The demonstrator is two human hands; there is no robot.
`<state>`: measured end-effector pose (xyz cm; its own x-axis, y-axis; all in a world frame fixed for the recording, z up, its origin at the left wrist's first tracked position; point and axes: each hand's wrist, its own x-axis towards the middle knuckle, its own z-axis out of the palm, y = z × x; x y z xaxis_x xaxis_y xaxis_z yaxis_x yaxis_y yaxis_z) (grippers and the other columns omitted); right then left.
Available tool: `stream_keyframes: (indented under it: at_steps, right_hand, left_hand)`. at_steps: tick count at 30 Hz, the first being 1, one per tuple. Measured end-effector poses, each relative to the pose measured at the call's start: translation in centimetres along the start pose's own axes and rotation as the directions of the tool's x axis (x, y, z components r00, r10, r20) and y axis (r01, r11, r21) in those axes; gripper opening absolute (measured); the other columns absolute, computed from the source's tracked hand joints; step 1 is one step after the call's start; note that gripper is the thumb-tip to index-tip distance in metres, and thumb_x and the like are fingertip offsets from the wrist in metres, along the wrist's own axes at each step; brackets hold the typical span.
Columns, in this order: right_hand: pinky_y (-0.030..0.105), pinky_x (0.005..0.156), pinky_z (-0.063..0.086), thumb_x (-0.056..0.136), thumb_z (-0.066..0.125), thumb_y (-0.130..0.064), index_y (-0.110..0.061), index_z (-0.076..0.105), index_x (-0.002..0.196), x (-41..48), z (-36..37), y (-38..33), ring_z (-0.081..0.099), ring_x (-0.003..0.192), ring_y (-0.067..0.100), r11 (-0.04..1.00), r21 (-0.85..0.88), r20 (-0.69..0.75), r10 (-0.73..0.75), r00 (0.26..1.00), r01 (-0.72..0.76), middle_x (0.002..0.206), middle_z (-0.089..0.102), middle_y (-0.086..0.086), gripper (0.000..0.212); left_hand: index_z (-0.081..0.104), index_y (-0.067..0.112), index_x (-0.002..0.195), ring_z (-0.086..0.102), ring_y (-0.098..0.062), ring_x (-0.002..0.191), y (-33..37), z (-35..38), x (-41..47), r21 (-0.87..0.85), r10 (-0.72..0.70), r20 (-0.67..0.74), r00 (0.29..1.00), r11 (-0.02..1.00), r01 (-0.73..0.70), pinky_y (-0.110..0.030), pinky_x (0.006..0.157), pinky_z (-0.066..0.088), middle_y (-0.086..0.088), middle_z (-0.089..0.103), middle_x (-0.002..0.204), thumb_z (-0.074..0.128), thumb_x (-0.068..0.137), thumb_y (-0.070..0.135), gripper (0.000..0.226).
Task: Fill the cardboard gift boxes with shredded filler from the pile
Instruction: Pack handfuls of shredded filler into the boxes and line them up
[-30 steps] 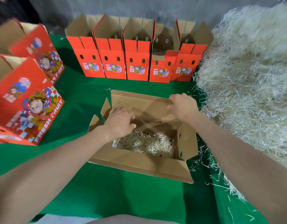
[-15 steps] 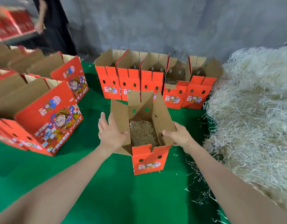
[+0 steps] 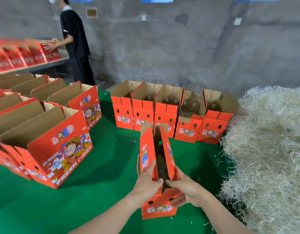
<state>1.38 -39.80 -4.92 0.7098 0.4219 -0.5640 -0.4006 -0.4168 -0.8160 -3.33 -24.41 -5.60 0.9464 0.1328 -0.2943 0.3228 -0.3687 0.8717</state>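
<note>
Head view: an upright red gift box (image 3: 160, 202) stands on the green table (image 3: 98, 191), its two long top flaps pressed close together. Left hand (image 3: 148, 182) clasps the near end of the left flap; right hand (image 3: 184, 188) clasps the right flap and the box's end panel. Filler inside looks dark and unclear. To the right of the right hand lies the filler pile (image 3: 267, 149); beyond both hands stands a row of five open boxes (image 3: 169, 112).
</note>
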Motion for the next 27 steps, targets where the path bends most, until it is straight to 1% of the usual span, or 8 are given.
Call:
stream_keyframes:
  at_steps: [3,6,9,11,17,19,23,27]
  right_hand:
    - [0.044,0.067,0.057,0.086,0.061,-0.006,-0.048,0.050,0.108,0.9,0.4,-0.2,0.070,0.078,0.028,0.995,0.090,-0.017,-0.049,0.999,0.051,0.094,0.072,0.005,0.049]
    - [0.048,0.070,0.056,0.089,0.052,0.003,-0.044,0.052,0.103,2.0,1.0,-0.7,0.069,0.087,0.029,0.986,0.154,-0.080,-0.052,0.995,0.064,0.100,0.071,0.005,0.049]
    - [0.045,0.065,0.057,0.093,0.044,0.002,-0.047,0.041,0.120,3.3,1.7,-1.6,0.069,0.086,0.031,0.976,0.206,-0.170,-0.031,0.985,0.067,0.105,0.069,0.006,0.056]
    - [0.038,0.059,0.056,0.097,0.038,-0.002,-0.042,0.039,0.132,4.4,2.9,-2.6,0.069,0.083,0.031,0.977,0.199,-0.238,-0.030,0.971,0.079,0.108,0.067,0.005,0.053]
    - [0.041,0.075,0.057,0.099,0.032,-0.006,-0.037,0.048,0.127,9.3,7.9,-9.1,0.068,0.090,0.020,0.979,0.102,-0.317,-0.136,0.938,0.176,0.109,0.065,-0.003,0.045]
    - [0.039,0.070,0.058,0.100,0.033,-0.007,-0.042,0.048,0.120,10.9,9.6,-12.4,0.070,0.085,0.023,0.963,0.164,-0.304,-0.158,0.939,0.215,0.106,0.066,-0.001,0.043]
    - [0.040,0.072,0.058,0.100,0.037,-0.011,-0.032,0.048,0.124,13.7,12.1,-19.1,0.070,0.083,0.024,0.907,0.254,-0.342,-0.240,0.908,0.335,0.097,0.071,-0.004,0.033]
    - [0.041,0.072,0.057,0.099,0.039,-0.009,-0.025,0.051,0.123,16.3,13.6,-26.6,0.067,0.095,0.026,0.784,0.365,-0.410,-0.349,0.843,0.502,0.114,0.065,0.002,0.031]
  left_hand:
    - [0.016,0.039,0.147,0.028,-0.014,0.139,-0.6,-0.4,0.4,0.070,0.029,-0.028,0.999,0.997,-0.027,-0.032,0.113,0.027,0.000,0.022,0.154,0.059,0.085,0.029,0.076]
    - [0.023,0.025,0.147,0.044,-0.009,0.125,-1.3,-0.9,0.6,0.073,0.043,-0.086,0.995,0.997,-0.037,-0.024,0.105,0.034,0.008,0.041,0.142,0.061,0.083,0.035,0.075]
    - [0.038,0.020,0.137,0.050,-0.002,0.093,-1.6,-1.9,1.1,0.047,0.054,-0.176,0.983,0.998,-0.046,-0.013,0.079,0.037,0.022,0.049,0.101,0.062,0.081,0.034,0.063]
    - [0.043,0.017,0.133,0.052,-0.005,0.083,-1.6,-3.2,1.5,0.018,0.030,-0.242,0.970,0.999,-0.027,-0.015,0.071,0.039,0.022,0.049,0.086,0.061,0.079,0.028,0.057]
    - [0.051,0.017,0.128,0.060,-0.019,0.080,-1.1,-11.8,3.5,-0.087,-0.012,-0.356,0.934,0.996,-0.021,-0.026,0.074,0.050,0.003,0.064,0.090,0.061,0.075,0.017,0.054]
    - [0.053,0.016,0.123,0.059,-0.018,0.075,-0.4,-15.6,4.4,-0.073,0.051,-0.399,0.916,0.994,-0.086,-0.027,0.070,0.050,0.005,0.064,0.088,0.061,0.076,0.016,0.048]
    - [0.051,0.018,0.127,0.058,-0.014,0.086,1.7,-23.5,6.2,-0.013,0.187,-0.506,0.842,0.974,-0.225,-0.025,0.072,0.048,0.006,0.059,0.105,0.064,0.076,0.019,0.053]
    - [0.047,0.024,0.135,0.053,-0.004,0.097,5.2,-30.6,8.6,0.070,0.380,-0.578,0.722,0.905,-0.420,-0.018,0.082,0.044,0.014,0.054,0.114,0.066,0.077,0.022,0.061]
